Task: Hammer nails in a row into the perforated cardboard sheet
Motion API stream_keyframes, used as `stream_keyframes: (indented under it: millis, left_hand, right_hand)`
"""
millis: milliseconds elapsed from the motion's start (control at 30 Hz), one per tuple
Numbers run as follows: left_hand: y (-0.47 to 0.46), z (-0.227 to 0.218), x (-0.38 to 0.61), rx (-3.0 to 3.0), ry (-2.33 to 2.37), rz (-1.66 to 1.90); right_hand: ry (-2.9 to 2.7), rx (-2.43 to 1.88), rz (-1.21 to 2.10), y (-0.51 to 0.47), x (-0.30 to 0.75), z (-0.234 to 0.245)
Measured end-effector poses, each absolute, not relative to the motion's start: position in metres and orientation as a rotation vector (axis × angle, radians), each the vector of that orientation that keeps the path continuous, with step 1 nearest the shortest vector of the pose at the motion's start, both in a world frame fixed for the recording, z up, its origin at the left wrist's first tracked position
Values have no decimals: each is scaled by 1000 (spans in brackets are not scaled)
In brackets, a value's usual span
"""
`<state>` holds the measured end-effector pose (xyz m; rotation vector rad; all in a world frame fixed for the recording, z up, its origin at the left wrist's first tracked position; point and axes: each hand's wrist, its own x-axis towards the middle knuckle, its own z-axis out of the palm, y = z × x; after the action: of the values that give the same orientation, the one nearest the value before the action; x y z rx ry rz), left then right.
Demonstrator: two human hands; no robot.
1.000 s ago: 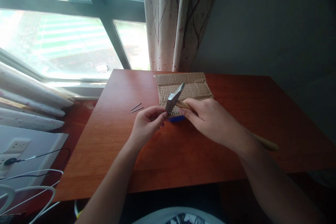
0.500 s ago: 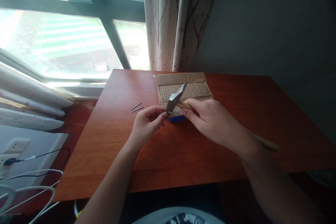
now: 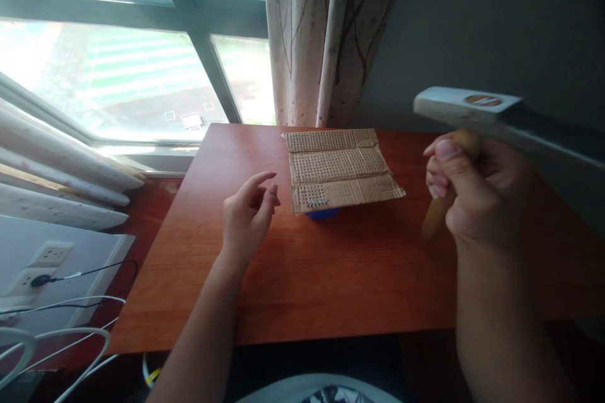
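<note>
My right hand [image 3: 477, 182] is wrapped around the wooden handle of a hammer [image 3: 454, 104], raised at the right, its metal head above the fist. My left hand [image 3: 248, 214] hovers at the left of the cardboard, thumb and forefinger curved and apart, with nothing visible between them. A folded sheet of cardboard [image 3: 363, 186] full of rows of small holes lies in front of me. Several small nails [image 3: 317, 203] stand in a row near its front left edge. A blue object [image 3: 323, 213] shows partly beneath that edge.
The reddish wooden table [image 3: 331, 289] stands against a window and a patterned curtain [image 3: 307, 63]. At the lower left are a wall socket [image 3: 51, 254] with a plug and loose white cables [image 3: 70, 334]. A round white-rimmed thing [image 3: 283, 387] is at the bottom edge.
My right hand has swung the hammer up and right, away from the cardboard. My left hand has drawn back left from the nails, and the two loose nails on the table are now hidden.
</note>
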<state>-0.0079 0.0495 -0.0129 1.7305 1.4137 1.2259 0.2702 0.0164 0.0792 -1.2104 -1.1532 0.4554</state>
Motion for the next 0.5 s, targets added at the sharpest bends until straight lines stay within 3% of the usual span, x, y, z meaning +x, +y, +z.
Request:
stream_keyframes:
  millis: [233,500]
  left_hand:
    - [61,-17,-35,1995,1720,1010]
    - [65,-11,-53,2348,1983,471]
  right_hand:
    - [-950,-1051,440,31,293,67]
    - [-957,-1065,403,32,294,60]
